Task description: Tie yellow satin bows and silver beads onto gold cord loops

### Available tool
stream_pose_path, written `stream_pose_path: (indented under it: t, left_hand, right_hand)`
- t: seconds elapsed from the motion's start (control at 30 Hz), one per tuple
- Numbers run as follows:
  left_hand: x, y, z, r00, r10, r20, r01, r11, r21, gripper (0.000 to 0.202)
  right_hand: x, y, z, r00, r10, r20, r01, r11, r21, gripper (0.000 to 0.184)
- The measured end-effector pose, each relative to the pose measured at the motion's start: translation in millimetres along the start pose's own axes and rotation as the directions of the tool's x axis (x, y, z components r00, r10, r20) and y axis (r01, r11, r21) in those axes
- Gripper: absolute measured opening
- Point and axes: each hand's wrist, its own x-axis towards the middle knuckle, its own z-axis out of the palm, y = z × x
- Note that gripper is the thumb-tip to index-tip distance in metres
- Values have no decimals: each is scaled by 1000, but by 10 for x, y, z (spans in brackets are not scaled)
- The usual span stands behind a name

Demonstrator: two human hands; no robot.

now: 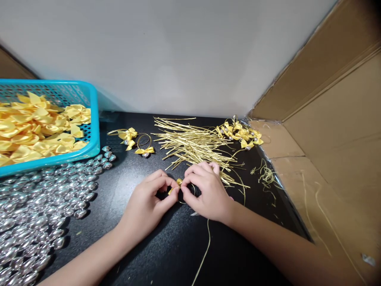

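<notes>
Over the black table, my left hand (149,196) and my right hand (211,194) meet with thumbs and fingertips pinched together. Between them is a small yellow ribbon bow (179,181), mostly covered by the fingers. My left fingertips grip the bow, while the right ones pinch a thin gold wire loop (194,190) beside it. Whether a bead sits in the bow is hidden. Just beyond my hands lies a pile of gold twist ties (190,141). A pale thread (205,254) trails from under my right hand toward the near edge.
At the left, a blue basket (97,119) holds yellow bows, with many silver beads (74,190) spread before it. Bow-and-bead rings (145,151) lie behind my left hand; a cluster of bows with beads (241,133) sits back right. Tangled thread (266,174) lies near the cardboard (336,167).
</notes>
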Motion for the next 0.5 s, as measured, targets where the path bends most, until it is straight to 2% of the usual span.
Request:
stream_pose_path:
  t: [0.3, 0.5]
  left_hand:
    - [-1, -10, -3, 999, -31, -23, 29, 997, -72, 15]
    - [7, -12, -3, 999, -32, -41, 27, 994, -102, 14]
  right_hand:
    - [-8, -1, 3, 1000, 9, -8, -8, 1000, 12, 10]
    - [-20, -13, -9, 989, -3, -149, 8, 999, 37, 5]
